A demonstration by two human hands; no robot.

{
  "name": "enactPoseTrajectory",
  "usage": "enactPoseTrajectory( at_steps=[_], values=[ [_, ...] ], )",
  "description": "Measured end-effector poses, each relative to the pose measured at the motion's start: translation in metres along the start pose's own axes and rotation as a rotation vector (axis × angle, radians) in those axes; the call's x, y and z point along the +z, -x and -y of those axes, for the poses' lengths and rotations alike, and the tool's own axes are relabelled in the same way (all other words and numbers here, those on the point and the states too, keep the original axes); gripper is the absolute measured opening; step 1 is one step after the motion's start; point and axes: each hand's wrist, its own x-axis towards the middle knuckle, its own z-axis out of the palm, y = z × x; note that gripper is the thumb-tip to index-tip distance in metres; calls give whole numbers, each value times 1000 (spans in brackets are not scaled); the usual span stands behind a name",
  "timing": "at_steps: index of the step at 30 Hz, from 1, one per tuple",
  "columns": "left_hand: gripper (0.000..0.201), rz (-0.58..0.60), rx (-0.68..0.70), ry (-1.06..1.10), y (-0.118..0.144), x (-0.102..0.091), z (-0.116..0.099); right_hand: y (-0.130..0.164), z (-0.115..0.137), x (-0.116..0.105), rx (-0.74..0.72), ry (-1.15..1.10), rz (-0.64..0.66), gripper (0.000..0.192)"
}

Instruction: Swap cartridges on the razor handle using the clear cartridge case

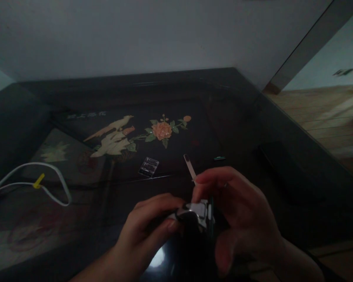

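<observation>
My left hand [153,227] grips a small silver metal tool with a wide head, which looks like a razor [195,211]. A thin green-edged strip [212,215] runs along the head's right side. My right hand [241,211] curves round that side with its thumb apart from the fingers; its fingertips are close to the head, and contact is hard to make out. Behind those fingers, a pale stick with a dark tip [190,166] shows in part. Beyond the hands are a clear case with dark compartments [148,167] and a small greenish strip [219,158].
The dark glossy table [223,117] bears a bird-and-flower picture [161,130]. A white cable [65,188] with a yellow tie [39,181] loops at the left. At the right lies a dark flat object [279,168], dimly seen. A pale wall [135,39] rises behind the table.
</observation>
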Motion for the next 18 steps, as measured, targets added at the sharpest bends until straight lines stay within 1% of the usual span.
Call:
enactPoseTrajectory(
  at_steps=[2,4,6,8,10,12,14,17,18],
  values=[
    [17,-56,-30,-6,2,0,2,0,-1,1,-6,-12,-43,70],
    [19,-121,-47,4,4,0,4,1,-1,1,-58,-8,-94,58],
    [18,-172,-57,23,6,1,6,1,1,0,-175,23,-138,39],
    [16,-190,-61,37,7,0,6,2,3,-2,-345,99,-147,23],
    [15,-183,-38,22,6,0,4,2,6,-5,-462,188,-125,21],
    [15,-162,10,-7,4,-1,2,3,8,-6,-477,251,-110,20],
    [15,-111,66,-27,2,-2,-1,4,9,-6,-459,279,-92,21],
    [16,-48,107,-45,1,-2,-2,7,7,-6,-483,307,-89,21],
    [17,-41,112,-53,1,-2,-2,8,7,-6,-440,339,-87,18]
  ],
)
